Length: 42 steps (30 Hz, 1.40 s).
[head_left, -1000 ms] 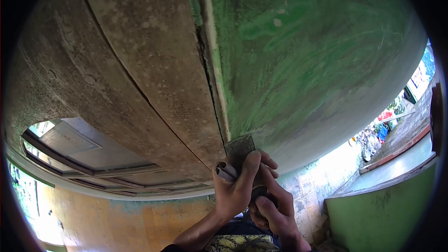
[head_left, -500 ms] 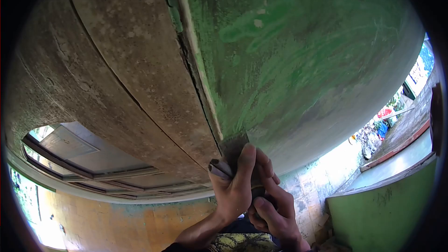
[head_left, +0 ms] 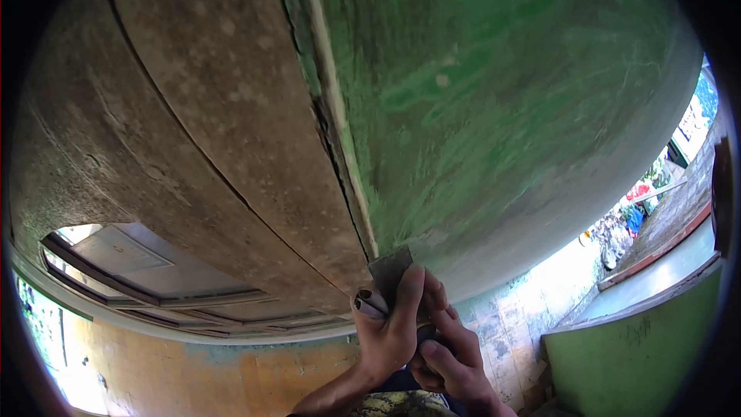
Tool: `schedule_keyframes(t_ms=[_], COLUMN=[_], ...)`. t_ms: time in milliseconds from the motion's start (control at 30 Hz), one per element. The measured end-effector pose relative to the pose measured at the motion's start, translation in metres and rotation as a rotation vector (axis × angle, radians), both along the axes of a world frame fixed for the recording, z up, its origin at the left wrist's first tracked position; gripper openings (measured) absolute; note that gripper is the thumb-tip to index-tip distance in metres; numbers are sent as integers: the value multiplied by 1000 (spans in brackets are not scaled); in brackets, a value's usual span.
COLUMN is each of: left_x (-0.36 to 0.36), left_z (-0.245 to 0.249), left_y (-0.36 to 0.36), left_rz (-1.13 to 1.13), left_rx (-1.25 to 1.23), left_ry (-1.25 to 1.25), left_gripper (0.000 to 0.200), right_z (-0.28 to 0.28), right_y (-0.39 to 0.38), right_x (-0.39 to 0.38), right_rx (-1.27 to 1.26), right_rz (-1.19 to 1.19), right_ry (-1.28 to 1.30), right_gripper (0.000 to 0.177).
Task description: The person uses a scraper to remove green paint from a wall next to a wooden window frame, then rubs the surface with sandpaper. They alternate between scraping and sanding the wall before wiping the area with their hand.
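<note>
A flat grey scraper blade (head_left: 392, 266) rests against or very near the green-painted wall, beside the pale strip of the corner joint. My left hand (head_left: 388, 344) is closed, its thumb lying along the blade and its fingers behind it. Tucked into the same hand is a small rolled sheet (head_left: 370, 303), its open end facing me. My right hand (head_left: 455, 363) wraps round a dark, rounded handle (head_left: 426, 333) just below the blade. Fingers hide how the handle and blade join.
Green wall (head_left: 494, 116) curves across the upper right. Brown, stained boards (head_left: 224, 100) run along the left, with a framed window (head_left: 154, 262) below. A green-sided ledge (head_left: 633, 347) stands at lower right, and an orange-yellow wall (head_left: 208, 378) at lower left.
The view has shifted, so the wall and joint sit lower in it. More of the blade shows above my thumb. Both hands keep their grip.
</note>
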State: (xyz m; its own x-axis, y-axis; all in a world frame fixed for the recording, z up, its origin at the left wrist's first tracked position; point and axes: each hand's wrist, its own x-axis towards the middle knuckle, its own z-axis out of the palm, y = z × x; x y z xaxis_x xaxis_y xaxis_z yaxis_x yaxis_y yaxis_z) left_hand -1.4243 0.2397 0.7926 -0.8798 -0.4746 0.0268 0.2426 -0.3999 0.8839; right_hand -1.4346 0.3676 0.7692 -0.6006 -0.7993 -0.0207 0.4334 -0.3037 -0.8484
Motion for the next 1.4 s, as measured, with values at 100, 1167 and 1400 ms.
schedule_keyframes(t_ms=[100, 1167, 1400], left_x=[1, -1, -2], left_z=[10, 12, 18], left_y=[-1, -1, -3], left_rz=[-6, 75, 47], left_rx=[-92, -57, -126], left_ry=[12, 43, 61], left_gripper=[31, 33, 28], right_z=[10, 9, 16], right_y=[-2, -7, -6], right_x=[-7, -1, -2], right_rx=[90, -4, -30], right_rz=[2, -8, 2], right_ry=[140, 57, 28], right_gripper=[64, 60, 62])
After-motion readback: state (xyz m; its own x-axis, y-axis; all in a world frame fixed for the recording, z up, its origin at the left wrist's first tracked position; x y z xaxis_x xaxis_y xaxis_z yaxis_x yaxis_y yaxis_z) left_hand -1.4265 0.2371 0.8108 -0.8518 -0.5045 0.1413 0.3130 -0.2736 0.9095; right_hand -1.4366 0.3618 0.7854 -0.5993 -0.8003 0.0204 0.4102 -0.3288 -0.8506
